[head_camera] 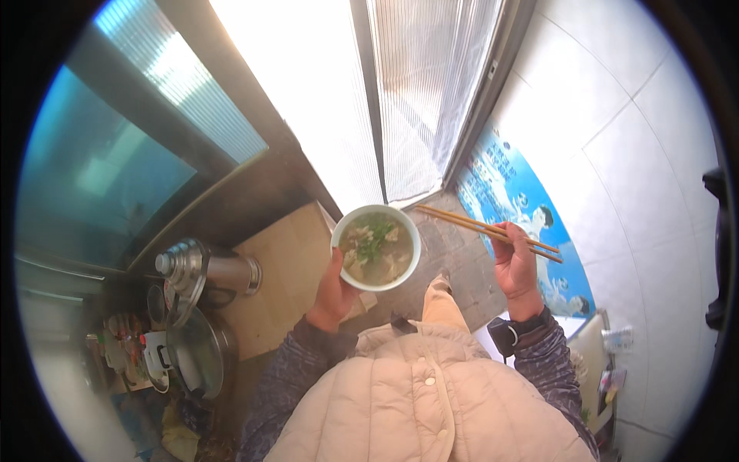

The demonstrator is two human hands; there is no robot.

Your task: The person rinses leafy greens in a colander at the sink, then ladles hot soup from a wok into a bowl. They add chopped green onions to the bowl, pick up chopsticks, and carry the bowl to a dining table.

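My left hand holds a white bowl from its near left side, with the thumb over the rim. Broth with pieces of pale meat or dumplings and chopped green herbs fills it; what exactly the pale pieces are I cannot tell. A pair of wooden chopsticks rests in my right hand, their tips pointing left towards the bowl's far right rim. The tips are apart from the food. Fingers under the bowl are hidden.
A steel thermos flask stands by a wooden board or tabletop on the left, with a large metal pot nearer me. Ahead is a doorway with a ribbed translucent curtain. A blue poster covers the lower white tiled wall on the right.
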